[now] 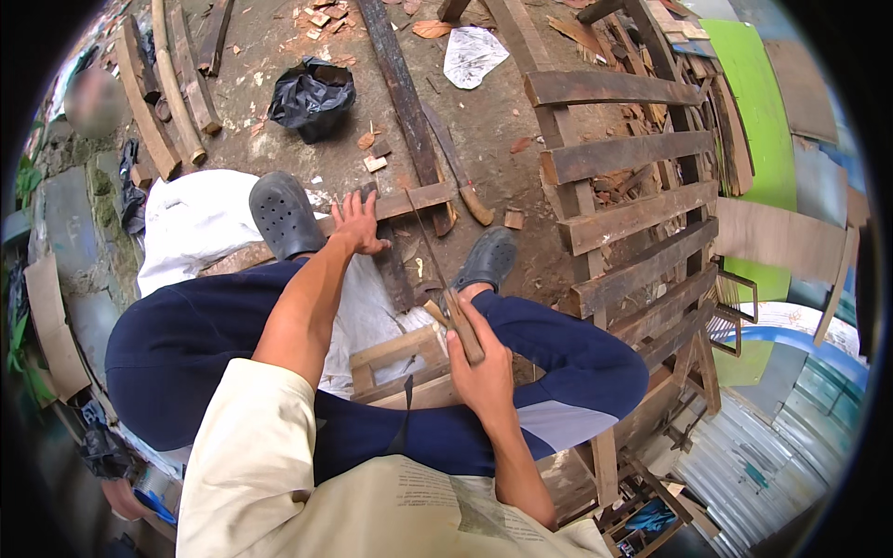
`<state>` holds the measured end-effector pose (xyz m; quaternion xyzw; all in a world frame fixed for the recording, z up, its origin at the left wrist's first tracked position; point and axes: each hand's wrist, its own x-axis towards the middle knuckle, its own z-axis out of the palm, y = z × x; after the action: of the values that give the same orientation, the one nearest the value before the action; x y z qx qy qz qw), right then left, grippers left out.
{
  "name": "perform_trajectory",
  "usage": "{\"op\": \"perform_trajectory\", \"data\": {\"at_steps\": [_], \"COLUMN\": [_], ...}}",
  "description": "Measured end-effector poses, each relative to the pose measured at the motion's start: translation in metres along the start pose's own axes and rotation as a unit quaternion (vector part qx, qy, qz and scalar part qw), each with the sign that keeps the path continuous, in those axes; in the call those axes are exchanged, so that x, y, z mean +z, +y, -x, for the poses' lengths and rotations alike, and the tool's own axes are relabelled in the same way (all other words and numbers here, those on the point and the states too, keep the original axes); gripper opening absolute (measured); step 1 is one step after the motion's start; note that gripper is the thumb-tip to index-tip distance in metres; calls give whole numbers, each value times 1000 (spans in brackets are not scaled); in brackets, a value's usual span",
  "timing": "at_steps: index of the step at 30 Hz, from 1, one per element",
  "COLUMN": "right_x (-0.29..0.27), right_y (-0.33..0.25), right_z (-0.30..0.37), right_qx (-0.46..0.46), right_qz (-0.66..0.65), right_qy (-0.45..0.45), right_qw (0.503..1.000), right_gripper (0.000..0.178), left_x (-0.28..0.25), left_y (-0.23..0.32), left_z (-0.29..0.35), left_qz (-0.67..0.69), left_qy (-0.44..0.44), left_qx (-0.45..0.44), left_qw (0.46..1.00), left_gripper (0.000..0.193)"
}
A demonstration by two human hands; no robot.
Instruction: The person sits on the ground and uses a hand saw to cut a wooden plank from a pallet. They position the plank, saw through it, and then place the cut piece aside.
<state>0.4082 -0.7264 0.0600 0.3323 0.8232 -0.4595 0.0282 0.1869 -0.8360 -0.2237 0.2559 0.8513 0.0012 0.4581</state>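
My left hand (357, 225) lies with fingers spread on a narrow wooden plank (425, 197), pressing it from above. That plank rests across a dark wooden piece (395, 270) on the ground, and my left shoe is on its left part. In my right hand (482, 368) is the wooden handle of a handsaw (462, 327), fingers wrapped round it. The saw's thin blade, seen nearly edge-on, runs forward to the plank, right of my left hand. Whether its teeth are in a cut is too small to tell. A large knife (456, 166) with a wooden handle lies just beyond.
A slatted wooden pallet (633, 153) stands at the right. A long dark beam (402, 88) stretches away ahead. White sacking (191, 223) lies under my left foot. Also about are a black plastic bag (313, 98), several wood strips (149, 102) and a small wooden frame (395, 349).
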Motion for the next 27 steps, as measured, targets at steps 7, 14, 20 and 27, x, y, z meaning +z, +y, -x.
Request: {"op": "perform_trajectory", "data": {"at_steps": [7,14,20,27], "right_x": [24,54,21,40], "right_y": [15,26,12,23], "right_z": [-23,-65,4,-50], "right_qx": [58,122,55,91], "right_qz": [-30,-60,-35,-32], "right_qy": [-19,-31,-7,-33], "right_qw": [998,990,998,995], "right_gripper": [53,63,60,64], "left_x": [-3,-1,0,-2], "left_y": [-5,-4,-4,-7], "left_z": [-1,-2,-2,-1], "left_qz": [8,4,10,2], "left_qy": [-7,5,-11,-35], "left_qx": [5,8,15,6], "left_qw": [1000,1000,1000,999], "left_gripper": [132,132,136,135]}}
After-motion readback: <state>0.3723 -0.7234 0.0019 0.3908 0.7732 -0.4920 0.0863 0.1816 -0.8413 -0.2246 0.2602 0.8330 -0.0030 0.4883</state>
